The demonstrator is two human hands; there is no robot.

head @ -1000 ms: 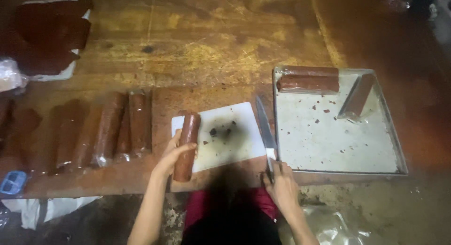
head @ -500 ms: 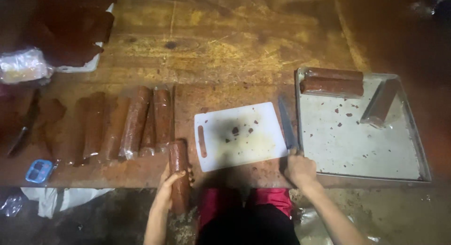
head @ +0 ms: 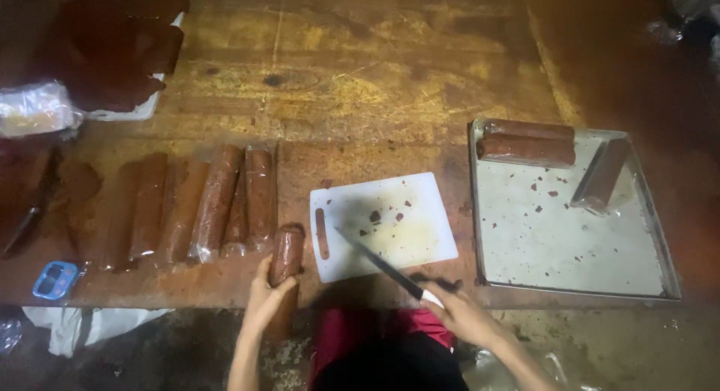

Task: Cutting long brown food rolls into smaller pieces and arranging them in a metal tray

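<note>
Our left hand [head: 264,301] grips one brown wrapped roll [head: 286,254] at the table's near edge, left of the one white cutting board [head: 405,211]. Our right hand [head: 459,314] clasps one knife [head: 379,263]. Three rolls [head: 527,147] sit in the metal tray [head: 570,256].

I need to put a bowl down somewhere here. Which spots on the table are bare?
The far table top is bare between the dark pile and the right edge. The metal tray is mostly bare in its near half. The strip of wrapped rolls at left is crowded; the cutting board has the knife across it.
</note>
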